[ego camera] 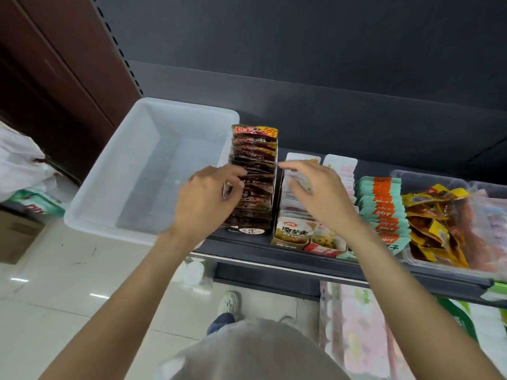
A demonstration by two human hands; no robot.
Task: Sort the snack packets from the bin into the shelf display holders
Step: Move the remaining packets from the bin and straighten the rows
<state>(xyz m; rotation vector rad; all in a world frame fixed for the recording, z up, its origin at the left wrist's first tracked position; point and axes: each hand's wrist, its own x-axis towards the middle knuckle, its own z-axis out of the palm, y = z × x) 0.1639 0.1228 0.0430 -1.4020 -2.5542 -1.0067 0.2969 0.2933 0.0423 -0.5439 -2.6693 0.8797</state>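
The left hand (204, 196) has its fingers curled in against the left edge of the row of dark brown snack packets (253, 176), with the thumb on the near side, so its grip pinches the packets about midway along the row. The right hand (315, 193) hovers above the pale packets (295, 212) in the next holder, fingers loosely bent and spread, holding nothing; whether the fingertips touch those packets cannot be told.

The brown packets stand on edge, packed face to face, and the row's long axis runs from the shelf's front edge back toward the dark rear panel. Their printed faces look forward, and the rearmost one shows a yellow corner marked 10%. The row sits on the shelf (247, 250) just right of the clear plastic bin (109, 174), which overhangs the shelf's left end.

Further right are a second pale row (341, 167), a row of green-and-orange packets (381, 204) and a clear tray (411, 259) of loose yellow packets.

The left hand hides the near-left part of the brown row, and the right hand covers the middle of the pale rows. The tray is cut off at the right border. Print on most packets is too blurred to read.
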